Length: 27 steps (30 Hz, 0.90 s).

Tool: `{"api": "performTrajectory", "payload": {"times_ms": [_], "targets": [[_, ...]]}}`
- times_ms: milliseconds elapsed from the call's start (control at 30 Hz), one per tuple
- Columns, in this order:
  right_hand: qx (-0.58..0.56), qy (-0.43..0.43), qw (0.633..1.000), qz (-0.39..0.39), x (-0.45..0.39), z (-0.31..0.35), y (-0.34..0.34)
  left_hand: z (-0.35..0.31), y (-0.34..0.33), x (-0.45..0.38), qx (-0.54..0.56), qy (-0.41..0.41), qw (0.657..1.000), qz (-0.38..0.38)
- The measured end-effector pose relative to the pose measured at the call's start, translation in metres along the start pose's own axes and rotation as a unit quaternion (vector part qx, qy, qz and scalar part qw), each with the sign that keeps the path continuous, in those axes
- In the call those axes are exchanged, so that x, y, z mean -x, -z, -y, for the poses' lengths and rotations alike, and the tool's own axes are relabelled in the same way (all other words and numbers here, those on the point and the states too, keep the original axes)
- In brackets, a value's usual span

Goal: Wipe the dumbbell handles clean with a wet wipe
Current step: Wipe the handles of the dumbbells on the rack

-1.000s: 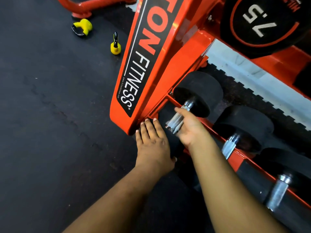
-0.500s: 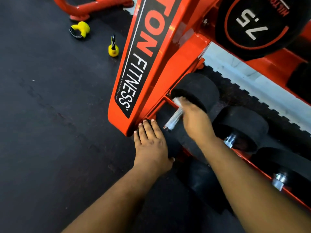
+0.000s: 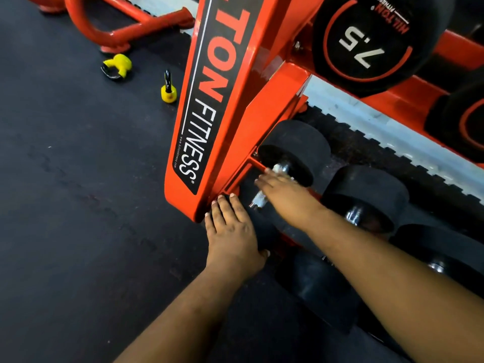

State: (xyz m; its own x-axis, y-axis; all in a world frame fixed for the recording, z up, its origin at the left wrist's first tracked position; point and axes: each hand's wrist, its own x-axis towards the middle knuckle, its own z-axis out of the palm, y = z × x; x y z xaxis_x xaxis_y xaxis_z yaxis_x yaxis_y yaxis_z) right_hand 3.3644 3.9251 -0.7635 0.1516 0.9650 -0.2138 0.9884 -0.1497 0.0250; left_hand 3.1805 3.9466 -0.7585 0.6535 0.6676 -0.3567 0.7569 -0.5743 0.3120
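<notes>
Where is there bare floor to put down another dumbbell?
The dark floor left of the orange rack post is bare, below the two yellow kettlebells. On the low shelf it is crowded: black dumbbells sit side by side, and the left hand and right hand fill the near corner.

Right hand (image 3: 284, 195) on dumbbell handle (image 3: 258, 198)

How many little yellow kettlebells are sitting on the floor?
2: one small yellow kettlebell upright beside the orange rack's upright, another yellow kettlebell tipped over farther left. Others may sit outside the view.
</notes>
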Motion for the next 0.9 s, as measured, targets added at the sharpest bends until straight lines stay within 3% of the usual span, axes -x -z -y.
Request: {"api": "performTrajectory", "payload": {"times_ms": [133,267,367,500,567,633,733,800,900], "targets": [[-0.118,0.119,0.985,0.027,0.014,0.01,-0.008,0.001,-0.001,-0.001,-0.004,-0.001,1.0,-0.001],[-0.153,0.143,0.977,0.046,0.03,-0.007,-0.002,0.001,0.0,-0.001,-0.007,-0.001,1.0,0.004],[-0.192,0.071,0.978,0.036,0.055,-0.01,0.0,0.0,0.002,0.0,0.003,0.0,1.0,0.009],[-0.3,-0.13,0.94,-0.097,0.109,-0.019,0.004,-0.003,0.01,0.004,0.019,0.017,0.999,0.023],[-0.308,-0.201,0.922,-0.123,0.14,-0.021,0.011,-0.013,0.01,0.016,0.03,0.023,0.999,-0.011],[-0.302,-0.21,0.923,-0.111,0.163,-0.028,0.007,-0.035,0.002,0.036,0.076,-0.001,0.995,-0.07],[-0.257,-0.184,0.943,-0.105,0.18,-0.045,-0.019,-0.082,-0.028,0.067,0.119,-0.071,0.99,-0.029],[-0.23,-0.119,0.964,-0.06,0.184,-0.055,-0.036,-0.107,-0.056,0.077,0.109,-0.069,0.991,0.017],[-0.121,0.01,0.992,0.017,0.187,-0.066,-0.056,-0.123,-0.081,0.074,0.101,-0.035,0.994,0.009]]}}
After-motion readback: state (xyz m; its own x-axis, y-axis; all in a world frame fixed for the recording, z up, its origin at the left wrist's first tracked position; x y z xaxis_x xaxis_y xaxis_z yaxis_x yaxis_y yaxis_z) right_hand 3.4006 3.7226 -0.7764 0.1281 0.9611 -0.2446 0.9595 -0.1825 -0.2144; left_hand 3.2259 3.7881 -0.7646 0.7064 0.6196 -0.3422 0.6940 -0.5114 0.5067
